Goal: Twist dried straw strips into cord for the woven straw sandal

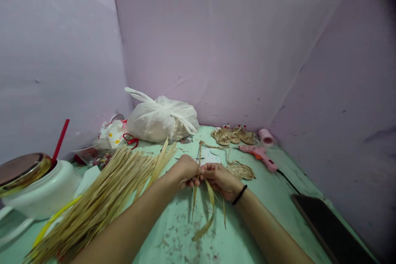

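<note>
My left hand (187, 171) and my right hand (221, 179) meet above the middle of the table, fingers pinched on a braided cord of dried leaf strips. Beyond the hands the braid (213, 145) runs up and bends right toward a coiled woven piece (241, 170). Loose strip ends (212, 204) hang below the fingers, one of them wide and curling. To the left of my left hand lies a large bundle of dried leaf strips (114, 189). The exact grip between the fingertips is partly hidden.
A pink glue gun (260, 154) with a black cord lies right, near a pink roll (266, 137) and woven pieces (229, 136). A tied white plastic bag (161, 119) stands at the back. A white pot (43, 194) is left, a dark phone-like slab (331, 227) right.
</note>
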Demonstrator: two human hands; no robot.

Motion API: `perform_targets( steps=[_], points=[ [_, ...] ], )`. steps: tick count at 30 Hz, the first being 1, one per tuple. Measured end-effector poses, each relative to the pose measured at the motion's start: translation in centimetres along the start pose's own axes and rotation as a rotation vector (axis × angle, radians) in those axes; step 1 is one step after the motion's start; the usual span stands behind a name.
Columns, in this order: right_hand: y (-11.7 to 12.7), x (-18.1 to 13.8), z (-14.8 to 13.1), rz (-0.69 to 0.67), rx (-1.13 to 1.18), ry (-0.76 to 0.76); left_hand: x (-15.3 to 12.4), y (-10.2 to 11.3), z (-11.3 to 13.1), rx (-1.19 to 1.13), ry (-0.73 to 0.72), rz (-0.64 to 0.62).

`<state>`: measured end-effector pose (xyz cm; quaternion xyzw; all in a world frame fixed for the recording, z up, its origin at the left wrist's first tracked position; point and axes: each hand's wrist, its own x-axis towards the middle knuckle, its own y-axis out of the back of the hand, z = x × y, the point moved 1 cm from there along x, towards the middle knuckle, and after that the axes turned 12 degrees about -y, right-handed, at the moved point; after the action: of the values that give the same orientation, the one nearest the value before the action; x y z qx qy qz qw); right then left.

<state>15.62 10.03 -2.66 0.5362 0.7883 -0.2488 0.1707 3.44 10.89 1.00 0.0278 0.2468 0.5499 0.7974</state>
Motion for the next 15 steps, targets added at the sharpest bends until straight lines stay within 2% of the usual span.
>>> perform_targets(
  steps=[3, 5, 9, 13, 15],
  points=[
    [-0.1, -0.2, -0.1, -0.032, -0.004, 0.012, 0.3, -0.3, -0.5, -0.184, 0.092, -0.12],
    [0.0, -0.2, -0.1, -0.04, -0.033, 0.031, 0.5, -0.1, -0.9, -0.214, 0.103, -0.163],
    [0.3, -0.2, -0.1, -0.011, -0.143, 0.057, 0.7, 0.3, -1.2, -0.161, 0.043, -0.103],
    [0.4, 0.0, 0.1, 0.025, -0.188, 0.049, 0.6, 0.2, -1.1, -0.166, 0.067, -0.137],
    [0.4, 0.2, 0.1, 0.07, -0.234, 0.064, 0.7, 0.1, -1.2, -0.092, 0.073, -0.102]
  ],
)
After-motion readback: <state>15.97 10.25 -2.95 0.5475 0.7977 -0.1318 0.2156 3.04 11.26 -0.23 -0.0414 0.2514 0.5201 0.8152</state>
